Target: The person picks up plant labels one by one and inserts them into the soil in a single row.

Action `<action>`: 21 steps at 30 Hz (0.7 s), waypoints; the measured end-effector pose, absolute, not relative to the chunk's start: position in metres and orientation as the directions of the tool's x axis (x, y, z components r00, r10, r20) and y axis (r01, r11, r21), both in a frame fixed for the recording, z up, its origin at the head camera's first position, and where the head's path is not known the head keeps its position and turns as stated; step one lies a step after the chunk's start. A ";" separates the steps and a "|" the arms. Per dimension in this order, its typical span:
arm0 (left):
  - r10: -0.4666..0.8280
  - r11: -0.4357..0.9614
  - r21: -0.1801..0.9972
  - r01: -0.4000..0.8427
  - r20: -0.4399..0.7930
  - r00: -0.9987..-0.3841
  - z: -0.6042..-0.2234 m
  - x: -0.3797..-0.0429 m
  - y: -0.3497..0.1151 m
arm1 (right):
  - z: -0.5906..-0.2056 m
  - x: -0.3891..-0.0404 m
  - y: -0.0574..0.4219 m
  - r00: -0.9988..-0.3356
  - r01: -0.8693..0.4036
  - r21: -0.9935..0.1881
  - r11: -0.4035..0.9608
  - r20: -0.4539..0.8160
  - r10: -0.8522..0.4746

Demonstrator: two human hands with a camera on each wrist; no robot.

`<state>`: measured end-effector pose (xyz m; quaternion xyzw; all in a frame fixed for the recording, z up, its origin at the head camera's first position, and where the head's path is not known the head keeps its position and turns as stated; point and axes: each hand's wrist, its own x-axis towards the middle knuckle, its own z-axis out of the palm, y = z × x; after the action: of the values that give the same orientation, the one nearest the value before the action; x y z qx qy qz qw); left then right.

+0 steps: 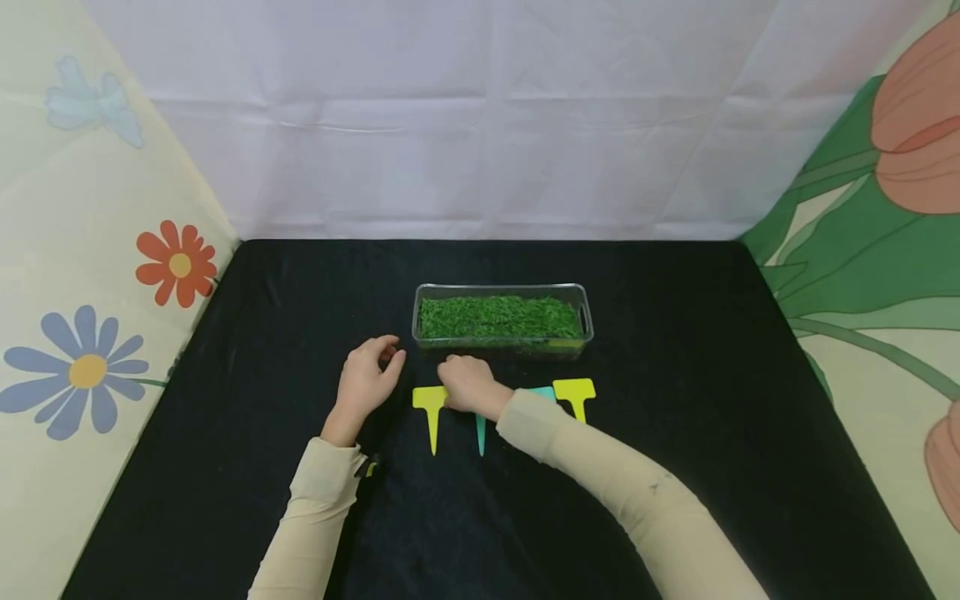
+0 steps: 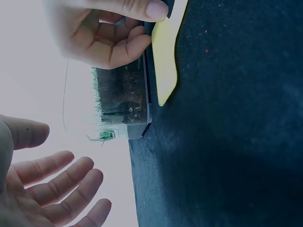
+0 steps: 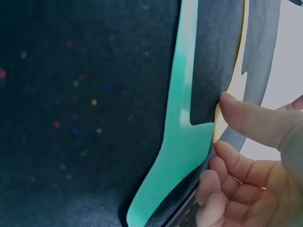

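My right hand [image 1: 468, 385] is at the right end of the head of a yellow T-shaped plant label [image 1: 429, 398], its thumb and forefinger pinching the label's edge. The label lies flat on the black cloth. Partly under this hand lies a teal plant label [image 3: 182, 142]; in the head view only its stem shows. My left hand [image 1: 367, 375] is held left of the labels with relaxed fingers, nothing in them; the left wrist view shows its fingers [image 2: 61, 189] spread. Behind both hands stands a clear plastic box [image 1: 415, 321] holding green grass [image 1: 498, 317].
Farther right lie another teal label [image 1: 543, 392], mostly behind my sleeve, and another yellow label [image 1: 574, 392]. Black cloth [image 1: 675, 350] covers the table. A pale curtain [image 1: 487, 167] hangs behind, with flower-printed panels [image 1: 86, 371] at the sides.
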<state>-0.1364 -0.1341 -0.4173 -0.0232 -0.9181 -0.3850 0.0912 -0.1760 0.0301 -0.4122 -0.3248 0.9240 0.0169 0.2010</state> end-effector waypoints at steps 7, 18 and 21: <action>-0.023 0.696 0.709 0.111 0.176 -0.984 -0.419 -0.137 -0.133 | -0.413 -0.178 0.030 -0.714 -0.592 -0.099 0.800 -0.395 -0.578; -0.020 0.700 0.707 0.104 0.165 -0.986 -0.421 -0.136 -0.134 | -0.412 -0.182 0.032 -0.708 -0.542 -0.261 0.799 -0.369 -0.601; -0.024 0.702 0.706 0.099 0.163 -0.986 -0.422 -0.135 -0.134 | -0.413 -0.181 0.033 -0.707 -0.542 -0.323 0.776 -0.324 -0.628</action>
<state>-0.1354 -0.1338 -0.4220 -0.0204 -0.9189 -0.3857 0.0803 -0.1810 0.0334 -0.4126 -0.3185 0.9183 -0.1021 0.2121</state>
